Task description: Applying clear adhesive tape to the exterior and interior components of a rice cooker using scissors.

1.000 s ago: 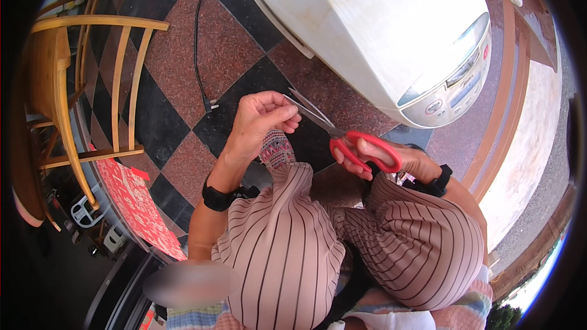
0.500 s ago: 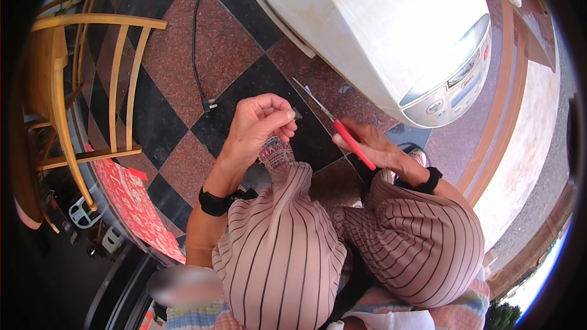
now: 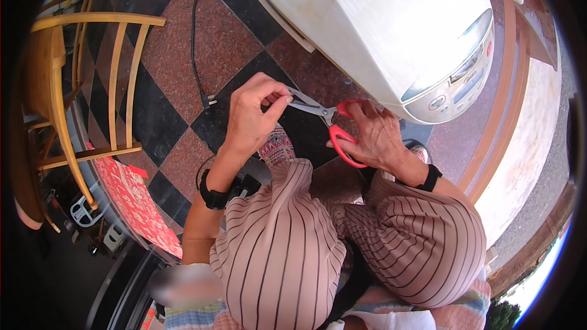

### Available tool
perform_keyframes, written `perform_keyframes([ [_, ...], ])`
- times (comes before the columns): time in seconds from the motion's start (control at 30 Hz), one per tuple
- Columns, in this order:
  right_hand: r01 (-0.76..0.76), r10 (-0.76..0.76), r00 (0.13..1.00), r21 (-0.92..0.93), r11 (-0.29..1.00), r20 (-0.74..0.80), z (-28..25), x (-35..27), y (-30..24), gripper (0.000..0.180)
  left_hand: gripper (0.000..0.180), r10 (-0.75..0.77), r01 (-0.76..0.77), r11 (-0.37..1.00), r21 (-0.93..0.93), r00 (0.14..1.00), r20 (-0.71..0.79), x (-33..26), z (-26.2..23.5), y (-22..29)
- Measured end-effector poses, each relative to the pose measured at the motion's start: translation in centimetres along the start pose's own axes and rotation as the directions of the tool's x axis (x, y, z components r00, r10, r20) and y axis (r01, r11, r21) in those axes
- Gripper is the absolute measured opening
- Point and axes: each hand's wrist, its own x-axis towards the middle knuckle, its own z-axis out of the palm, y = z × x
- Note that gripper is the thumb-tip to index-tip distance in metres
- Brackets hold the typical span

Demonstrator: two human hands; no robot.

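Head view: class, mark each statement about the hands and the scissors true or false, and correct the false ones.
1. The right hand holds the scissors by their red handles. True.
2. The scissors' blades point toward the left hand. True.
3. The scissors lie alone on the floor. False: they are held in the hand.
4. A wooden chair stands to the person's right. False: it stands to the left.
5. The white appliance lies above the hands in the picture. True.

Single head fisheye, looking steeply down, close over lap and floor [image 3: 183,55]
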Motion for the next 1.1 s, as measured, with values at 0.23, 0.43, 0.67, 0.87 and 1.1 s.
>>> perform_keyframes([
  [0.23,0.024,-0.032,0.998,-0.134,0.991,-0.054,-0.4,-0.1,-0.2,0.054,0.009,0.035,-0.07,0.967,0.244,0.989,0.146,0.4,0.5,0.0],
  [0.43,0.043,-0.052,0.997,-0.161,0.986,-0.054,-0.5,-0.2,-0.1,0.051,0.01,-0.006,-0.039,0.973,0.229,0.981,0.194,0.4,0.7,-0.2],
  [0.67,0.04,-0.045,0.998,-0.161,0.986,-0.031,-0.4,-0.2,-0.1,0.053,0.007,0.016,-0.08,0.949,0.306,0.979,0.206,0.2,1.0,-0.2],
  [0.87,0.043,-0.047,0.999,-0.169,0.985,-0.018,-0.5,-0.1,-0.2,0.054,0.004,0.157,-0.288,0.795,0.535,0.948,0.276,0.1,1.5,0.0],
  [1.1,0.04,-0.043,0.999,-0.238,0.971,-0.007,0.2,-0.3,0.2,0.059,0.004,0.193,-0.228,0.809,0.543,0.974,0.121,0.7,0.2,-1.0],
])
